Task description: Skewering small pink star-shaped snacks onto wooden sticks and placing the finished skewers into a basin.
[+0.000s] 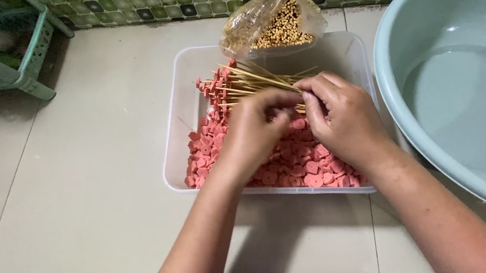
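Fingers of the left hand (254, 130) and right hand (339, 117) meet over the middle of a clear plastic tub (181, 110), pinched narrow around the near ends of thin wooden skewers (257, 78); what sits between the fingertips is hidden. The skewers fan out toward the tub's far left. Pink sausage slices (296, 164) fill the tub below the hands. A bag of yellow beans (275, 24) rests on the far rim, and a pale green basin (465, 84) of water stands just beside the tub
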